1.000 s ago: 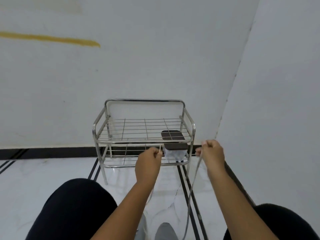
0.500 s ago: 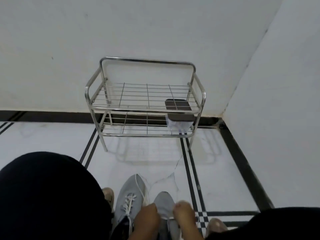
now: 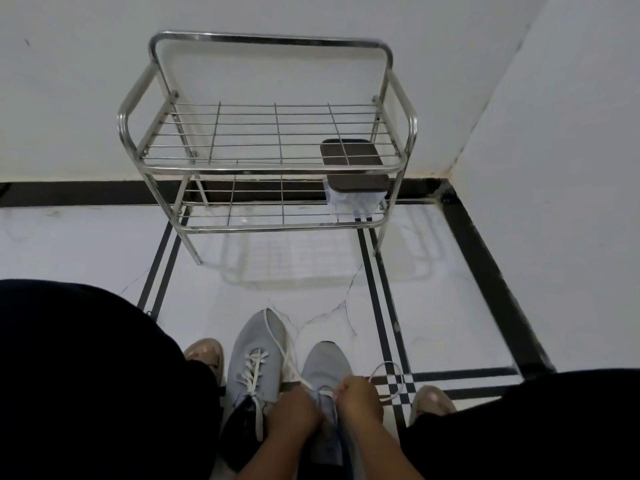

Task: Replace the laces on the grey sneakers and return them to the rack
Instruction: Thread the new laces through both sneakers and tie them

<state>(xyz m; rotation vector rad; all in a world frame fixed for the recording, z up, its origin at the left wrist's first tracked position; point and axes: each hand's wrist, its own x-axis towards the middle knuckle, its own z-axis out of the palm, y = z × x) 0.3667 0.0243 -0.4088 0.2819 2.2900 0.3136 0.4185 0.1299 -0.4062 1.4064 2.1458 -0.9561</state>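
both hands close together; left hand (image 3: 294,412) and right hand (image 3: 358,398) pinch the white lace (image 3: 384,370) over the right grey sneaker (image 3: 325,362); left sneaker (image 3: 256,344) beside it.

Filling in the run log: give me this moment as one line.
stage: lacing right grey sneaker | left hand, right hand: pinch white lace | left grey sneaker: laced, on floor | rack: no sneakers
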